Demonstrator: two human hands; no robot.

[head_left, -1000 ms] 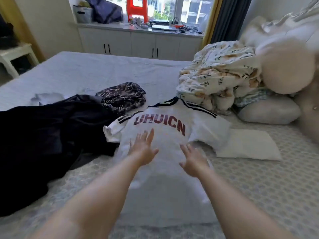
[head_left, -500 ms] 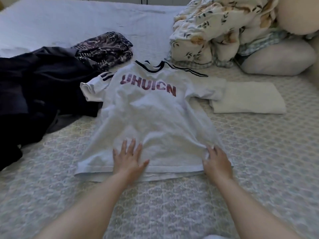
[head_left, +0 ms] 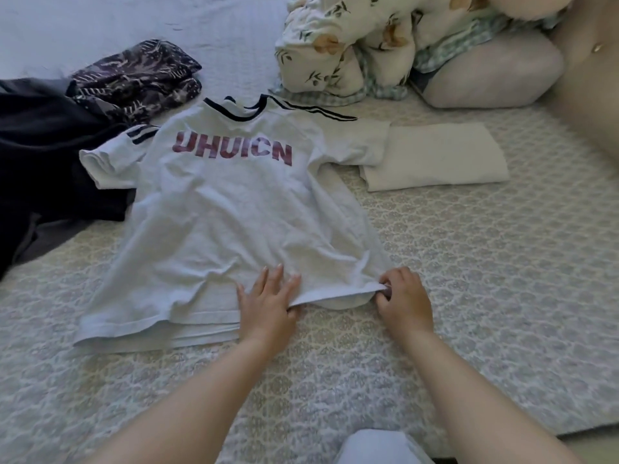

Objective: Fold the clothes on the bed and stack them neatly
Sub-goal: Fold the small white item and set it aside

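Head view: soft white T-shirt (head_left: 234,209) flat on quilted bedspread (head_left: 469,262).

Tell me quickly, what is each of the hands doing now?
Left hand: open, flat on the white T-shirt hem.
Right hand: pinches the hem's right corner.

The T-shirt (head_left: 231,209) is showing white with maroon letters (navy stripes at collar and sleeves); the bedspread (head_left: 469,296) is wearing a pale beige lattice; the quilt (head_left: 348,45) is showing cream florals.
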